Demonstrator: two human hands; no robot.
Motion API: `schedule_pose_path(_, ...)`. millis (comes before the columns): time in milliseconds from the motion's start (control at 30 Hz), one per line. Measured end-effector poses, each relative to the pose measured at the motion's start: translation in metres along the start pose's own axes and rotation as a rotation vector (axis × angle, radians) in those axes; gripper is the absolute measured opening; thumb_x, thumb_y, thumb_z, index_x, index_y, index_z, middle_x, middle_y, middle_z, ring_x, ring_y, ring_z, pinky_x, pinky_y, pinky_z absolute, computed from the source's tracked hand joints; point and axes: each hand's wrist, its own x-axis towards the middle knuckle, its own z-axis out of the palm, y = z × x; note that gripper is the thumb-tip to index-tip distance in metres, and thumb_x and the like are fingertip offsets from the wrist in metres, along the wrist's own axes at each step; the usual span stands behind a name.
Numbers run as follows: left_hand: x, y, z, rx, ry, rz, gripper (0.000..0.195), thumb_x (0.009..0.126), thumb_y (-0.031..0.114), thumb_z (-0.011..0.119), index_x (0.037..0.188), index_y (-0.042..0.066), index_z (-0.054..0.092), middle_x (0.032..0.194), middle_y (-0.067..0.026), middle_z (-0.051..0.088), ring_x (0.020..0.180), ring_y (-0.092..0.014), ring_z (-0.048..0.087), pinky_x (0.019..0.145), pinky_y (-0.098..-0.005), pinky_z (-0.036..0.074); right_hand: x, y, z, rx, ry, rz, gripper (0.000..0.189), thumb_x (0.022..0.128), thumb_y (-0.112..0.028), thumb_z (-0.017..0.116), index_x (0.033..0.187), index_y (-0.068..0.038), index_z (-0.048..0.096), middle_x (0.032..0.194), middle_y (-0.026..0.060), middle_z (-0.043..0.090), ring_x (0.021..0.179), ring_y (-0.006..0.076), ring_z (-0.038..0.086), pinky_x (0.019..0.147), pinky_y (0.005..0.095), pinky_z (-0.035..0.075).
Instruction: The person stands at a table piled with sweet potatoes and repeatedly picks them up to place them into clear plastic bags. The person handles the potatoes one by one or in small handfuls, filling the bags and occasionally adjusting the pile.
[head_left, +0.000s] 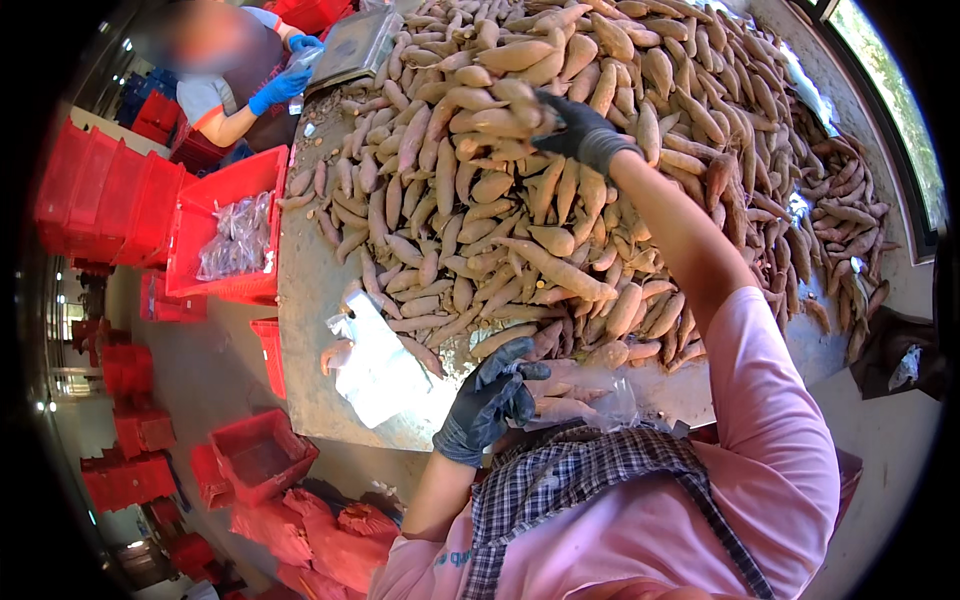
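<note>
A large heap of sweet potatoes (487, 262) covers much of the table (311, 330). My right hand (581, 131), in a dark glove, reaches over the upper part of the heap, its fingers apart beside several sweet potatoes; blur hides whether it grips one. Near the table's front edge, close to my apron, my left hand (495, 401), also gloved, has its fingers curled at the side of a clear plastic bag (619, 405) with sweet potatoes in it. White plastic bags (379, 375) lie on the table to the left of my left hand.
A metal scale (356, 45) stands at the heap's upper left. Beside the table's left edge is a red crate (229, 281) holding bagged produce (240, 232). A co-worker in blue gloves handles a clear bag at upper left. Stacked red crates (105, 195) and red sacks (322, 540) stand on the floor.
</note>
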Motion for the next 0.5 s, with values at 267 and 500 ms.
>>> schedule_pose_path(267, 0.009, 0.002, -0.004, -0.024, -0.008, 0.017, 0.048, 0.09, 0.016, 0.051, 0.134, 0.005, 0.036, 0.11, -0.0168, 0.059, 0.062, -0.012, 0.058, 0.053, -0.0213, 0.044, -0.022, -0.038, 0.052, -0.306, -0.063, -0.343, 0.055, 0.076, -0.025, 0.064, 0.127, -0.033, 0.045, 0.116, 0.0125, 0.051, 0.101, 0.0316, 0.056, 0.083, 0.0399, 0.047)
schedule_pose_path(500, 0.005, 0.005, -0.016, -0.039, 0.026, 0.042, 0.046, 0.089, 0.016, 0.051, 0.132, 0.002, 0.038, 0.108, -0.0147, 0.06, 0.062, -0.011, 0.057, 0.054, -0.0205, 0.044, -0.023, -0.056, 0.053, -0.25, -0.286, -0.373, 0.043, 0.082, -0.025, 0.057, 0.124, -0.03, 0.05, 0.103, 0.0098, 0.061, 0.091, 0.0319, 0.06, 0.082, 0.0399, 0.048)
